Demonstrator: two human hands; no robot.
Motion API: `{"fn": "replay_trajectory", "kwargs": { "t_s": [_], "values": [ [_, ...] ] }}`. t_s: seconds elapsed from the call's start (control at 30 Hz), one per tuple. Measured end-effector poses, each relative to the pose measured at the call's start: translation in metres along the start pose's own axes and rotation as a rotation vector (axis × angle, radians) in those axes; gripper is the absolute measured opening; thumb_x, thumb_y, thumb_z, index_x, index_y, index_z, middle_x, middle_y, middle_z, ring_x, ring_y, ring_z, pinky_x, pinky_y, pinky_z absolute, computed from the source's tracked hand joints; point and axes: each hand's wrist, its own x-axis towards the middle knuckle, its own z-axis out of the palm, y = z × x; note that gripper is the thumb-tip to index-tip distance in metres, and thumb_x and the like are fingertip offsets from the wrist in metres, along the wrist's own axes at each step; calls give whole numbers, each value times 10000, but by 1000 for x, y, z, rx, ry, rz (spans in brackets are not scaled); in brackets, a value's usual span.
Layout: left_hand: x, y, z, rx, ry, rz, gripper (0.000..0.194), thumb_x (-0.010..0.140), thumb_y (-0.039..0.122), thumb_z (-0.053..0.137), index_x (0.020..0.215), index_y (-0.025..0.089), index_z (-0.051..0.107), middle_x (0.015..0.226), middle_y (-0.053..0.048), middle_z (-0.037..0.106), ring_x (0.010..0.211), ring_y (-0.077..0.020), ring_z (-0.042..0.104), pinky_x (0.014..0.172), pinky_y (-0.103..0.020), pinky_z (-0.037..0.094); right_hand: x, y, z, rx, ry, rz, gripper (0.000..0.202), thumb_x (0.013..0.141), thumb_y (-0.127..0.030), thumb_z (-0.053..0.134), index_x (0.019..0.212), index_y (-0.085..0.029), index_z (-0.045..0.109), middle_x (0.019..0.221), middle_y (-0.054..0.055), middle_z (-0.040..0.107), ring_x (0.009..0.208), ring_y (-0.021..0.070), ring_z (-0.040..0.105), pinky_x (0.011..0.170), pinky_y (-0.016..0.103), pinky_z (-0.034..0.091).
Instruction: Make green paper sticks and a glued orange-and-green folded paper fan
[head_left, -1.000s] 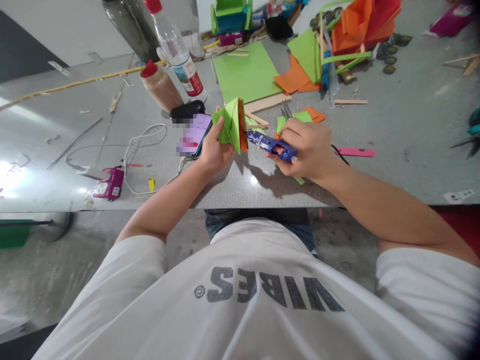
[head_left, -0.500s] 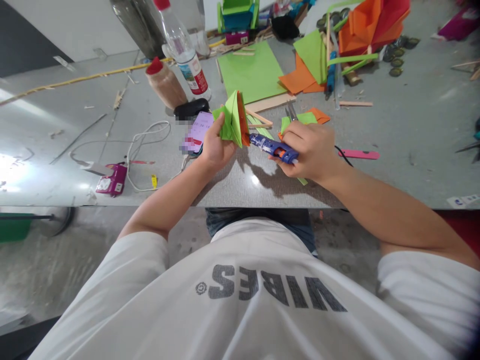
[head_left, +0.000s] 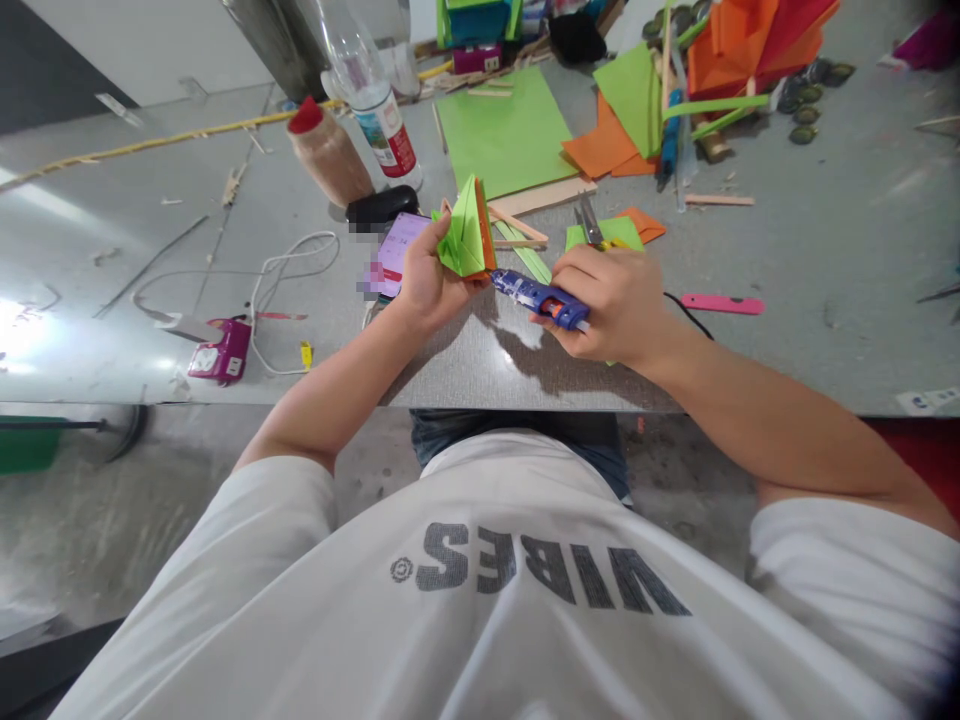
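My left hand (head_left: 435,275) is closed around a folded green and orange paper piece (head_left: 466,235), its orange edge turned to the right. In my right hand (head_left: 607,300) is a blue glue gun (head_left: 536,297), its nozzle at the lower end of that orange edge. Whether the nozzle touches the paper I cannot tell. Beyond my right hand lie scissors (head_left: 591,222) with yellow handles, over green paper (head_left: 626,233) and an orange scrap (head_left: 646,224). A phone (head_left: 397,250) with a lit screen lies just behind my left hand.
A clear bottle (head_left: 384,130), a red-capped jar (head_left: 326,155) and a black case (head_left: 382,207) stand or lie at back left. A green sheet (head_left: 506,130) and a large orange paper form (head_left: 750,50) are farther back. A pink cutter (head_left: 722,303) and a purple adapter (head_left: 220,350) flank my arms.
The glue gun's nozzle has shifted slightly left and down along the paper's orange edge. The paper piece has turned a little in my left hand. The whole view has shifted slightly.
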Motion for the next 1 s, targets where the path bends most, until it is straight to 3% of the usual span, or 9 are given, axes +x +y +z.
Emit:
{"fn": "replay_trajectory", "kwargs": {
  "t_s": [0.23,0.33,0.6,0.8,1.0],
  "values": [
    [1,-5,3,0,29,12,687,1162,744,457,1680,346,671,1423,-69,901,1474,-347,780,1179,-521,670,-1,-3,7,115,-42,59,617,1025,-865,636,909,-261,690,1021,111,726,837,276,669,735,445,392],
    [1,-7,4,-18,28,29,678,1198,696,404,1654,278,682,1506,-88,868,1503,-355,762,1190,-527,670,-1,-6,9,41,-43,17,569,1021,-804,634,888,-252,672,993,116,738,771,259,620,711,444,343],
    [-2,-7,10,-71,53,57,565,1213,536,409,1652,313,685,1532,-39,856,1569,-290,732,1210,-437,664,1,-12,8,-76,-66,-17,381,952,-629,683,870,-256,691,964,129,749,753,258,558,710,442,309],
    [2,-9,5,-69,48,61,580,1221,600,396,1607,319,724,1406,-43,899,1502,-302,781,1161,-453,693,0,-9,9,-63,-46,-21,440,944,-678,690,817,-259,642,895,124,716,715,249,534,701,448,285],
    [-2,-8,8,-125,44,46,450,1174,596,556,1456,339,794,1210,-45,928,1208,-279,883,960,-394,726,1,-15,3,-143,-97,22,409,971,-624,636,836,-237,647,893,133,721,723,249,546,708,427,234]
  ]
}}
